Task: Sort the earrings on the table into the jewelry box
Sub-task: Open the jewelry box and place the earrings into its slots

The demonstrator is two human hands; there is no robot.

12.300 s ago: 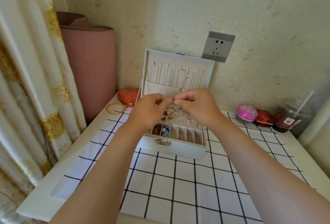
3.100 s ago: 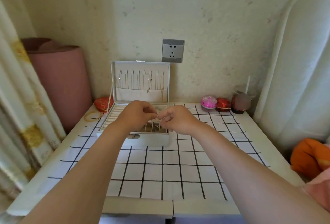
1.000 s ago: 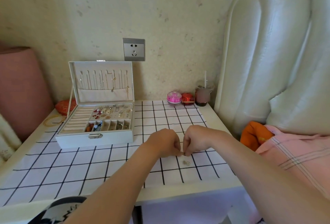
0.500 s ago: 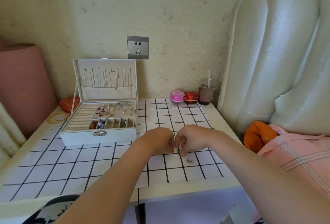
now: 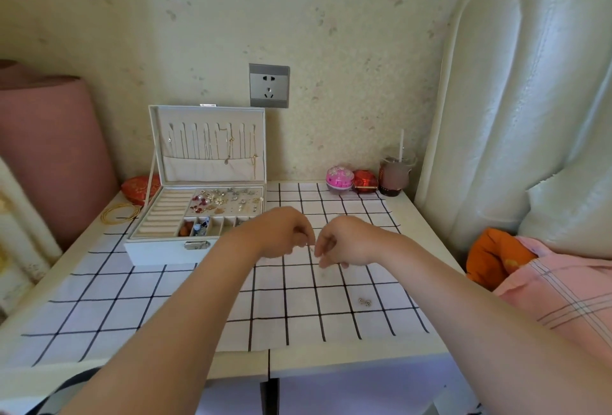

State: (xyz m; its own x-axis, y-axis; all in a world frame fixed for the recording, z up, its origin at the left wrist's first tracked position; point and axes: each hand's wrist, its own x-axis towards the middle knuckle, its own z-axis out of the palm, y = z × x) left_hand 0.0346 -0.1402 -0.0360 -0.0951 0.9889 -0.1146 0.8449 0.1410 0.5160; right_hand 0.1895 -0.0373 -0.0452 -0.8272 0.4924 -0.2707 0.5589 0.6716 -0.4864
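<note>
Head view: above a grid-patterned cloth [image 5: 165,285], the left hand [image 5: 281,232] and right hand [image 5: 344,242] nearly meet, fingers curled — whether they pinch anything cannot be told — while small earrings [image 5: 364,301] lie on the cloth near the right forearm, well apart from the open jewelry box [image 5: 159,250] at left.

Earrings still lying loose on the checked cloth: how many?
2, side by side as a pair on the cloth, near its right front corner. Another may be pinched between the hands; too small to tell.
</note>
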